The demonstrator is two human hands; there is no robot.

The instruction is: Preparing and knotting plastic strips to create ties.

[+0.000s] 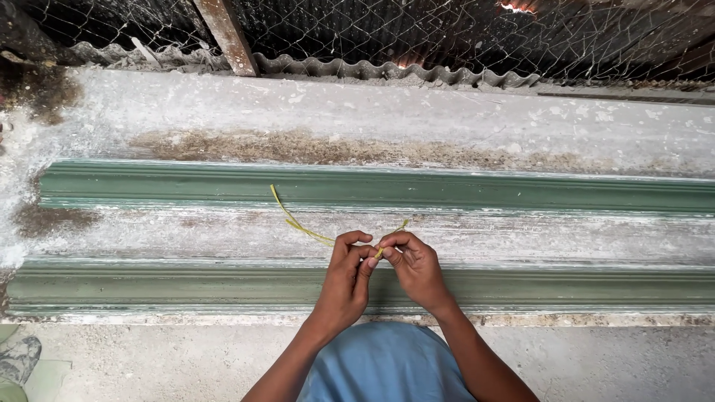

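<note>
My left hand [345,279] and my right hand [414,266] meet at the fingertips over a long green moulded form. Between them they pinch a thin yellow-green fibre strand [292,217]. The strand curves up and to the left from my left hand, and a short end [403,223] sticks up by my right thumb. Both hands are closed on it. The nearer green moulding [164,283] runs across the view under my wrists. My blue-clad knee [383,365] shows at the bottom.
A second green moulding [484,192] runs parallel farther away, with a whitish, dusty plaster strip [186,231] between them. Behind lies a pale slab [417,112], corrugated sheet [387,71], wire mesh [447,30] and a rusty post [227,33].
</note>
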